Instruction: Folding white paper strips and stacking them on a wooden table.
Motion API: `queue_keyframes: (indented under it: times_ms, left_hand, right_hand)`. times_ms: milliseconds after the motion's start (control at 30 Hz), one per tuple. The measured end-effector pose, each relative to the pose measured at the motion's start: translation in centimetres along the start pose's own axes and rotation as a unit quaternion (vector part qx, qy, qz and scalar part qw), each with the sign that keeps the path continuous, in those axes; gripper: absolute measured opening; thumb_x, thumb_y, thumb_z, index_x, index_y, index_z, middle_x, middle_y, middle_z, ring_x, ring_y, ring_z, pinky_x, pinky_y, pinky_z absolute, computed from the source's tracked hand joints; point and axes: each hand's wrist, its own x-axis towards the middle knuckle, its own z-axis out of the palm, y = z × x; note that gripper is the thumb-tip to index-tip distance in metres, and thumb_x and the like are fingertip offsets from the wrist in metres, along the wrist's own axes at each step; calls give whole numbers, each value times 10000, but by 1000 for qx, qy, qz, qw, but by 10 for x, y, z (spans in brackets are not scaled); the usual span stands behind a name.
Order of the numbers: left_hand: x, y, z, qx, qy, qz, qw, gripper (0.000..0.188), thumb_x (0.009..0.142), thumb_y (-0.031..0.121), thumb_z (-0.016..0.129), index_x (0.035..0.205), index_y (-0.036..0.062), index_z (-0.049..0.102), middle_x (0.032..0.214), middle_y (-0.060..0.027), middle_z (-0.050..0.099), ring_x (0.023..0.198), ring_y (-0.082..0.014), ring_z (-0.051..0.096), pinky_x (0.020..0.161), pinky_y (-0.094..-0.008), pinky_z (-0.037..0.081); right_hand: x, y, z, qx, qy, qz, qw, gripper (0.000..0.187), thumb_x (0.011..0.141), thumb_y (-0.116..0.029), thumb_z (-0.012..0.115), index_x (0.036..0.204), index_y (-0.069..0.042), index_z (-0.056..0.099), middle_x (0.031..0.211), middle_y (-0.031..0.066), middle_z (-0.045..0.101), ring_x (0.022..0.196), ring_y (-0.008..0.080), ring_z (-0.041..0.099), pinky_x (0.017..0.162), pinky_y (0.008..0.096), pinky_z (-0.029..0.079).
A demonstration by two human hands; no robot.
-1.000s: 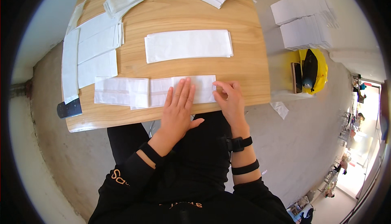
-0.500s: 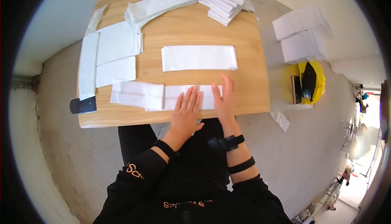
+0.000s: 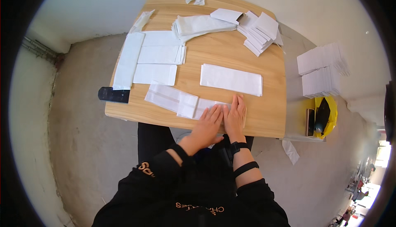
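A long white flat strip (image 3: 163,97), thin and faintly see-through with a seam along it, lies near the table's front edge. A folded-over white flap (image 3: 187,105) crosses its middle. My left hand (image 3: 210,123) rests flat on the strip's right part, fingers stretched out. Beside it, nearly touching, my right hand (image 3: 235,113) lies with straight fingers over the strip's right end and hides most of it. Neither hand grips anything that I can see. Just beyond my hands is a small pile of white rectangular strips (image 3: 231,79).
White strips (image 3: 154,74) cover the table's left side, by a black phone-like device (image 3: 114,95). Farther back lie a white bundle (image 3: 202,24) and stacked white cards (image 3: 262,31). Right of the wooden table (image 3: 264,121) stand white stacks (image 3: 319,80) and a yellow bag (image 3: 331,121).
My right hand has come down from its raised position onto the strip's right end, beside my left hand. The whole view has shifted and tilted.
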Motion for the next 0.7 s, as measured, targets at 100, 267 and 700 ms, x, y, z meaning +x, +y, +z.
queue_keyframes:
  times_ms: [100, 267, 700]
  left_hand:
    - [-21, -38, -23, -64, 183, -38, 980, 619, 722, 258, 754, 1235, 9, 515, 1314, -211, 473, 1270, -364, 414, 1050, -480, 342]
    - [-74, -142, -46, 31, 335, -439, 833, 418, 761, 255, 742, 1090, 55, 580, 1099, -144, 533, 1063, -343, 507, 915, -466, 419]
    - [-65, -163, -46, -214, 359, -415, 808, 187, 818, 197, 701, 865, 33, 626, 859, -115, 633, 825, -258, 624, 748, -371, 495]
  right_hand:
    - [-1, 3, -1, -40, -1, -5, 999, 558, 901, -240, 585, 1361, 16, 404, 1367, 170, 397, 1330, 342, 330, 1109, 429, 269]
    - [0, 1, 2, -54, 8, -9, 998, 570, 881, -250, 613, 1349, 14, 421, 1360, 163, 394, 1326, 336, 331, 1106, 433, 277]
    - [3, 9, -7, 71, 55, 8, 996, 499, 872, -168, 616, 1302, 28, 453, 1307, 186, 430, 1255, 367, 396, 1053, 425, 337]
